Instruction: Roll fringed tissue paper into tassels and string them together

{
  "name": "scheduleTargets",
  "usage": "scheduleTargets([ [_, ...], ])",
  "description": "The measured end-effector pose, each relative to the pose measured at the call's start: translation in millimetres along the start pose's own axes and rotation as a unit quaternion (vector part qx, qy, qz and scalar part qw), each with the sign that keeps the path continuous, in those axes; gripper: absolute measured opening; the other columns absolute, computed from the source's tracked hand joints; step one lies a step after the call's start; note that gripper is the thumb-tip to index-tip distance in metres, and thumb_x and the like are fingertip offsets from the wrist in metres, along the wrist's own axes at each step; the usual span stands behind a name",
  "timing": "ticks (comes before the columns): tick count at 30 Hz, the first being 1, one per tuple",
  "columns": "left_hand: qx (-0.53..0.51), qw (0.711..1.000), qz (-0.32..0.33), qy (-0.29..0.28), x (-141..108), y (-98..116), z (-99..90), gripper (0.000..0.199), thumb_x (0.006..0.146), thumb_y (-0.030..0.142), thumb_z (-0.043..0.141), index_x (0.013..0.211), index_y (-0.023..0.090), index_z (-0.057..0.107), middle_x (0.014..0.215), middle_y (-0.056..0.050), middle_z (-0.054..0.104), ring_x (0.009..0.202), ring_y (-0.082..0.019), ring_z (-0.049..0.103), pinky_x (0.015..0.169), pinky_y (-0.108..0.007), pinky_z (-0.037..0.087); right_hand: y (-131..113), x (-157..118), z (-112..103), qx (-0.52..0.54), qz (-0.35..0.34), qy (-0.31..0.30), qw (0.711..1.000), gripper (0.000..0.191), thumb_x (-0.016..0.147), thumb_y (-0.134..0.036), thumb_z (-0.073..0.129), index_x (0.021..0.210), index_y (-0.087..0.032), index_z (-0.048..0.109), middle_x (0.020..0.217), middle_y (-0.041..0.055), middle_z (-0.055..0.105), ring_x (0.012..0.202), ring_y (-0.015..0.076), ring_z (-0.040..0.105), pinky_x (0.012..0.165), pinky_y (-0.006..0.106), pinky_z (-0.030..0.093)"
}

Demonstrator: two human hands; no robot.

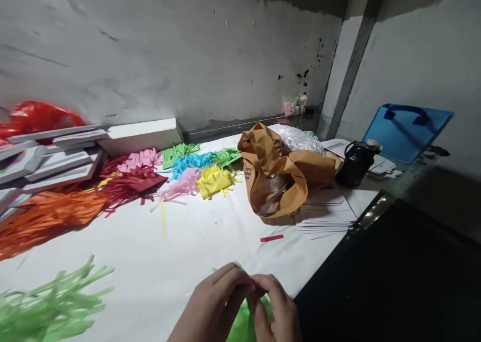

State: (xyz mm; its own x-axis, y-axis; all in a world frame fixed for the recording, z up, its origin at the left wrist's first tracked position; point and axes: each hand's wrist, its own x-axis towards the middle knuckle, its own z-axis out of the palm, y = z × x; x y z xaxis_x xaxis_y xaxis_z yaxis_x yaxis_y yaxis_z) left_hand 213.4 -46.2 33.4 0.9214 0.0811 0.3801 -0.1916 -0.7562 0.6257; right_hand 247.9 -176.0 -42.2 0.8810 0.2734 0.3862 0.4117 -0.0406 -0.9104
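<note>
At the near edge of the table my left hand (220, 302) and my right hand (274, 307) meet, fingertips pinched together on green tissue paper (242, 324). Most of that paper hides behind my fingers and below the frame. At the lower left lies a light green tissue paper fringe (56, 302), its cut strips spread to the right. Beyond my hands, a small red paper strip (271, 238) rests on the white table cover (150, 272).
Fringed tissue bundles line the back: orange (56, 214), dark red (131, 184), yellow (214, 181), blue (191, 164). White boxes (60, 164) are stacked left. An open brown paper bag (263, 156), black bottle (356, 164) and blue bag (408, 131) stand right.
</note>
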Motion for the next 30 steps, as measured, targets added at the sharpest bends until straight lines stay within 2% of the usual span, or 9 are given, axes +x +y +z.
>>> scheduleTargets([
  [3,0.016,1.000,0.019,0.018,14.3,3.8,6.9,0.016,0.097,0.017,0.050,0.085,0.022,0.060,0.074,0.002,0.065,0.060,-0.010,0.062,0.058,-0.016,0.048,5.2,12.7,-11.0,0.041,0.064,-0.076,0.994,0.025,0.100,-0.035,0.044,0.081,-0.024,0.058,0.071,-0.0012,0.062,0.063,0.0134,0.059,0.062,0.021,0.045],
  [6,0.000,1.000,0.007,-0.018,39.4,2.7,14.5,0.019,0.098,0.019,0.049,0.085,0.020,0.063,0.076,0.000,0.068,0.062,-0.011,0.064,0.059,-0.017,0.050,10.6,17.7,-22.3,0.043,0.115,-0.072,0.990,0.028,0.101,-0.036,0.043,0.078,-0.023,0.052,0.066,-0.0028,0.057,0.060,0.0117,0.054,0.058,0.019,0.041],
  [10,0.036,0.996,0.029,-0.071,84.9,-21.1,43.0,0.028,0.098,0.017,0.043,0.101,0.015,0.071,0.099,-0.011,0.075,0.083,-0.019,0.071,0.073,-0.028,0.059,16.6,13.7,-29.7,0.032,0.092,-0.079,0.992,0.032,0.103,-0.037,0.040,0.077,-0.022,0.051,0.065,-0.0030,0.054,0.058,0.0112,0.052,0.055,0.019,0.038],
  [12,0.046,0.993,0.047,-0.097,109.1,-39.3,60.9,0.029,0.093,0.011,0.045,0.092,0.015,0.074,0.097,-0.012,0.077,0.087,-0.023,0.073,0.079,-0.033,0.060,19.4,8.7,-28.9,0.036,0.079,-0.086,0.993,0.030,0.102,-0.035,0.039,0.078,-0.022,0.052,0.067,-0.0025,0.057,0.060,0.0113,0.054,0.058,0.019,0.040],
  [14,0.052,0.992,0.063,-0.101,131.8,-56.7,73.1,0.032,0.089,0.008,0.046,0.098,0.016,0.075,0.109,-0.012,0.076,0.101,-0.024,0.071,0.093,-0.037,0.058,22.2,3.1,-27.2,0.024,0.069,-0.078,0.994,0.028,0.102,-0.034,0.041,0.079,-0.022,0.053,0.068,-0.0024,0.059,0.061,0.0114,0.056,0.060,0.019,0.040],
  [17,0.062,0.991,0.077,-0.084,157.3,-75.1,76.1,0.038,0.089,0.005,0.044,0.110,0.016,0.073,0.121,-0.011,0.073,0.115,-0.023,0.066,0.107,-0.040,0.050,25.3,-2.2,-26.9,-0.006,0.048,-0.064,0.997,0.026,0.101,-0.031,0.042,0.079,-0.022,0.054,0.068,-0.0023,0.060,0.061,0.0118,0.057,0.060,0.019,0.041],
  [24,0.084,0.988,0.105,-0.077,166.5,-85.3,74.8,0.021,0.097,0.012,0.053,0.096,0.014,0.074,0.115,-0.009,0.072,0.106,-0.021,0.067,0.095,-0.040,0.055,21.7,5.5,-29.6,-0.024,0.000,-0.079,0.997,0.027,0.099,-0.028,0.041,0.075,-0.022,0.050,0.065,-0.0028,0.057,0.058,0.0110,0.055,0.057,0.018,0.041],
  [27,0.101,0.984,0.113,-0.089,165.7,-88.0,80.3,0.010,0.095,0.016,0.061,0.097,0.015,0.071,0.113,-0.006,0.071,0.111,-0.022,0.064,0.099,-0.045,0.052,23.6,5.9,-26.4,-0.031,-0.015,-0.081,0.996,0.026,0.099,-0.028,0.042,0.075,-0.023,0.051,0.066,-0.0032,0.057,0.059,0.0105,0.055,0.058,0.018,0.041],
  [30,0.124,0.982,0.102,-0.098,166.5,-88.9,89.3,0.010,0.096,0.021,0.063,0.101,0.016,0.070,0.114,-0.007,0.070,0.112,-0.023,0.063,0.099,-0.047,0.051,28.8,3.1,-21.8,-0.041,-0.024,-0.073,0.996,0.025,0.099,-0.027,0.041,0.077,-0.023,0.052,0.068,-0.0032,0.058,0.060,0.0108,0.056,0.059,0.018,0.040],
])
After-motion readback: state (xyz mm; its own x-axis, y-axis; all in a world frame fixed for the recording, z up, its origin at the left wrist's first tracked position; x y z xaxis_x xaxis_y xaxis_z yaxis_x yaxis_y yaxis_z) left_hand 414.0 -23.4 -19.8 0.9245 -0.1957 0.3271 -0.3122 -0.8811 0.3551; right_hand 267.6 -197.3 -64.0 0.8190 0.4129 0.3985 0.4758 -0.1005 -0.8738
